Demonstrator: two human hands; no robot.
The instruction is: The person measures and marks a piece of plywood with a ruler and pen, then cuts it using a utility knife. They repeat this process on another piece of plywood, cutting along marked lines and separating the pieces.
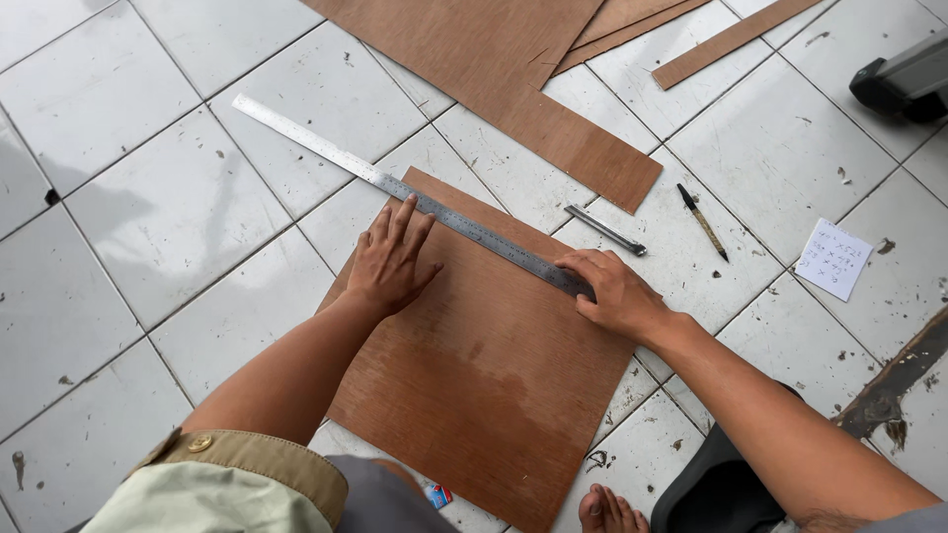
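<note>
A brown plywood sheet [494, 375] lies flat on the white tiled floor. Across its far edge runs a long steel ruler [326, 153], slanting from upper left to lower right. My left hand [390, 262] rests flat on the sheet with fingers spread, fingertips touching the ruler. My right hand [612, 291] presses down on the ruler's right end, fingers curled over it.
A larger plywood piece [513, 79] and a thin wood strip [731, 39] lie farther off. A metal cutter [604, 230], a pen [703, 222] and a paper note [834, 259] sit to the right. A dark tool [904, 79] is at the top right. My toes [612, 511] show below.
</note>
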